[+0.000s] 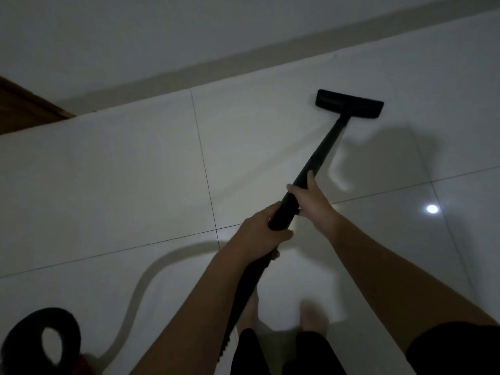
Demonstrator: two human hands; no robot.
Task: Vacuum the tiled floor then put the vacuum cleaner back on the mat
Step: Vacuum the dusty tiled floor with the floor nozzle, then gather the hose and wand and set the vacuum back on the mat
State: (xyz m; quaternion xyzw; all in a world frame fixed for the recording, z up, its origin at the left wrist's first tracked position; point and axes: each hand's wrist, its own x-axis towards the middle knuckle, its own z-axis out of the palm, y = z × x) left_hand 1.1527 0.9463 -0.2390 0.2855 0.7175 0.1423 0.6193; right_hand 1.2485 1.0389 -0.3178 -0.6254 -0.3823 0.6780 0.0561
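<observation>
- Vacuum wand (pixel 313 169), black, ran from the person's hands out to the floor head (pixel 349 103), which sat flat on the tiled floor (pixel 121 171) close to the pale skirting (pixel 162 77) at the wall.
- Right hand (pixel 311 198) held the wand farther forward, grip closed around the tube, thumb along its upper side.
- Left hand (pixel 266 231) was wrapped around the wand's lower end, where the hose (pixel 243 301) joins.
- Hose dropped between the arms toward the bare feet (pixel 313 318); both blurred.
- Dark round shape with a hole (pixel 46 339) at lower left, a red patch beside it: probably the cleaner's body, too dim to confirm. No mat in view.
- Wooden edge (pixel 24 109) at far left, door or furniture, unclear which.
- Judged stage: vacuuming under way along the wall; return to mat not yet begun.
- Risks: head striking the skirting if pushed farther; hose catching a foot; body tipping if the hose pulls taut; poor light hiding missed patches.
</observation>
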